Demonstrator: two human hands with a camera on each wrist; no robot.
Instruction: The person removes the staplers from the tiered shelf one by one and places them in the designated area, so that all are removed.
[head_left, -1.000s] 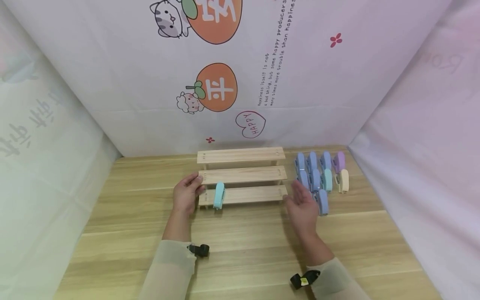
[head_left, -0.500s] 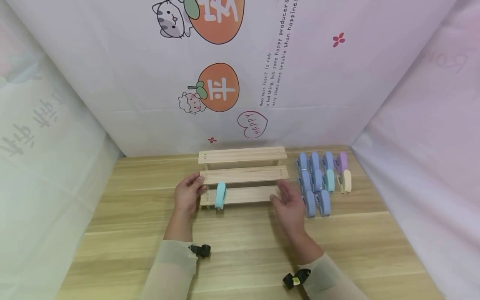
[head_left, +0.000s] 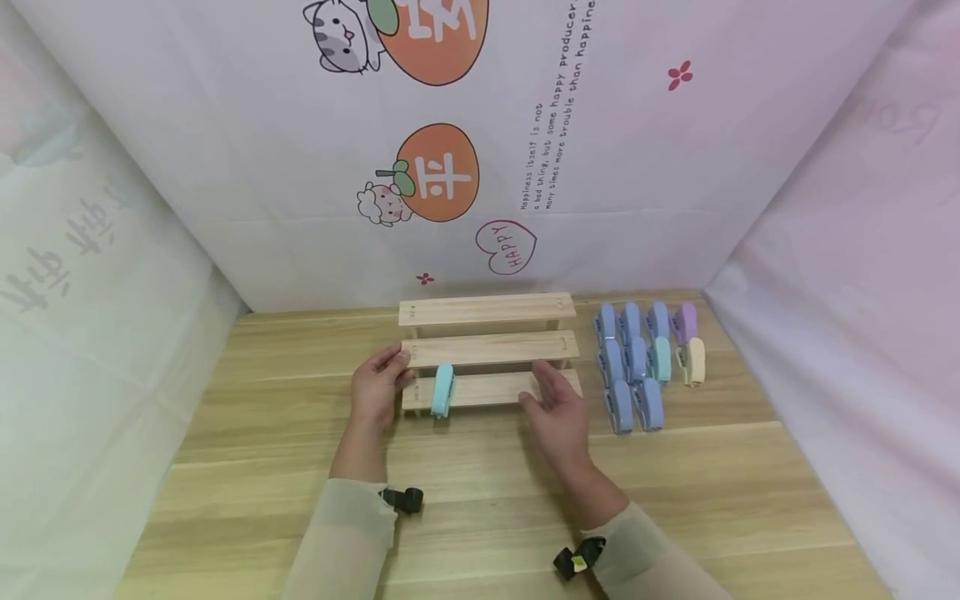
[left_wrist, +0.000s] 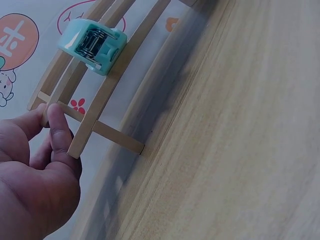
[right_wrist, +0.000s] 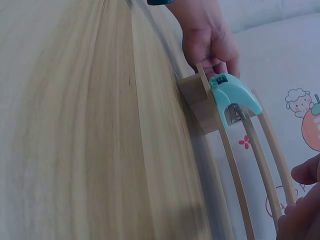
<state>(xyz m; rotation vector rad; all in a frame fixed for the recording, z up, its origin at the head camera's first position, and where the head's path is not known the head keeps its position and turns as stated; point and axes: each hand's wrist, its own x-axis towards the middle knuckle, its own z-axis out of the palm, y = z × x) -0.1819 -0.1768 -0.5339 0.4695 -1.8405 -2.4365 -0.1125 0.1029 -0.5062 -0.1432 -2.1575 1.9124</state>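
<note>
A three-step wooden rack (head_left: 487, 348) stands at the back of the table. On its lowest slat sits a mint-green spring clip (head_left: 443, 390), near the left end; its coil spring shows in the left wrist view. My left hand (head_left: 375, 387) pinches the left end of the middle slat between thumb and fingers. Over the right part of the lowest slat is my right hand (head_left: 558, 417), fingers loosely bent and holding nothing. Whether it touches the rack I cannot tell. In the right wrist view that hand (right_wrist: 305, 215) appears only in part, at the lower right.
Right of the rack, several clips stand in rows: blue ones (head_left: 619, 407), a purple one (head_left: 685, 323), a teal one (head_left: 660, 359) and a cream one (head_left: 694, 362). Printed white cloth (head_left: 337, 250) rises behind the rack and along both sides of the wooden table (head_left: 465, 517).
My right hand has moved left, from beside the blue clips to over the lowest slat, uncovering a blue clip in the front row. The left hand keeps its hold on the rack.
</note>
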